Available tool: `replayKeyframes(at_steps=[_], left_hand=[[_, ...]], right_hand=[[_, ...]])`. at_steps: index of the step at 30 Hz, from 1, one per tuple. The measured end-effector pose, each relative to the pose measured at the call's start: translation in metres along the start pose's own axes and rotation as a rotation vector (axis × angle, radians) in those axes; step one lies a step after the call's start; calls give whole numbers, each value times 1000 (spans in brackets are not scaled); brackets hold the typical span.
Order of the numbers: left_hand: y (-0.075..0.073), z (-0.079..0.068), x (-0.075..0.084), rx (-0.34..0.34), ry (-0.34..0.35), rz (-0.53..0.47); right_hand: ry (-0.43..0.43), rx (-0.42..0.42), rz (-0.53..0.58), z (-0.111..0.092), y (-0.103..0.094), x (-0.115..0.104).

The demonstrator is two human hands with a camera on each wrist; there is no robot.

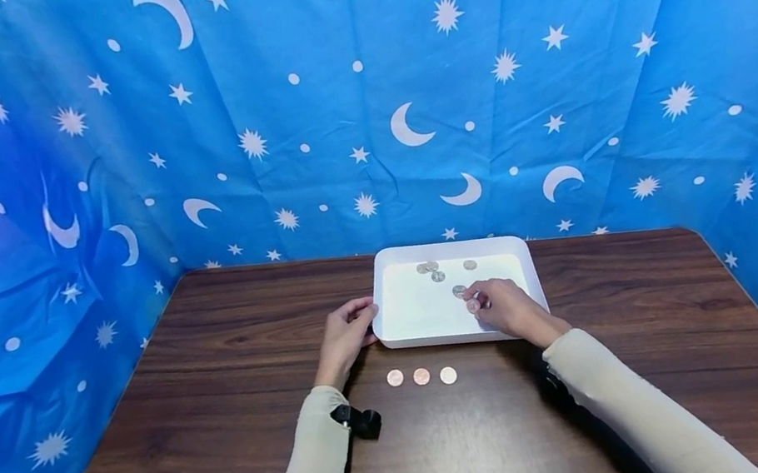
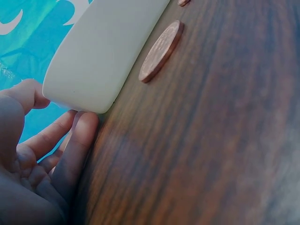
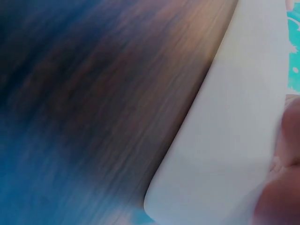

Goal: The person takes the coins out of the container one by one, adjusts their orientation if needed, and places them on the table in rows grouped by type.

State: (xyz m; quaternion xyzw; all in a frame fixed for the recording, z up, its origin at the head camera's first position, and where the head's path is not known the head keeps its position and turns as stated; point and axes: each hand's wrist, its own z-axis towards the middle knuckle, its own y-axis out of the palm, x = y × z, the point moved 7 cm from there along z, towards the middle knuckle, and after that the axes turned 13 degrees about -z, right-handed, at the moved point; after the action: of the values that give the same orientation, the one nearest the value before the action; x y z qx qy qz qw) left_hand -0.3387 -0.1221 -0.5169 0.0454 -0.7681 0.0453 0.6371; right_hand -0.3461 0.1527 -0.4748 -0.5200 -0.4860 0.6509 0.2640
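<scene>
While the tray's point(image 1: 435, 340) left edge is gripped by the left hand point(image 1: 346, 335), a silver coin point(image 1: 458, 290) is flanked rightward by the right hand's point(image 1: 505, 305) curled fingers, hold unclear.

LOC: curtained-off, rm type unclear | blue moon/star cloth point(image 1: 325, 102) on 3 sides | woodgrain tbl point(image 1: 225, 399)

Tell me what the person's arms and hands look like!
Both arms wear long, plain, pale cream sleeves. The left hand and right hand have no gloves. A chunky little black gadget sits at the left wrist. Something dark shows at the right wrist too, but it's mostly hidden.
</scene>
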Motion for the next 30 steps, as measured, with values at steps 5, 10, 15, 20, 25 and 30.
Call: replayKeyframes(at_steps=[5,10,15,20,25,30], left_hand=[[2,1,0,-9,-1,-2],[2,1,0,-10,4,-5],[1,0,1,-8,4,-3],[-1,0,0,-9,-2,1],[-1,1,0,-7,-8,-2],[0,0,0,-6,-13,3]], right_hand=[[9,48,-62,-5,-6,1],[-4,114,-55,-19,-17,0],[-44,155,-50,-36,-26,-7],[-77,174,-27,-54,-29,-16],[-136,187,0,-69,-27,-25],[-146,159,11,-82,-21,-28]])
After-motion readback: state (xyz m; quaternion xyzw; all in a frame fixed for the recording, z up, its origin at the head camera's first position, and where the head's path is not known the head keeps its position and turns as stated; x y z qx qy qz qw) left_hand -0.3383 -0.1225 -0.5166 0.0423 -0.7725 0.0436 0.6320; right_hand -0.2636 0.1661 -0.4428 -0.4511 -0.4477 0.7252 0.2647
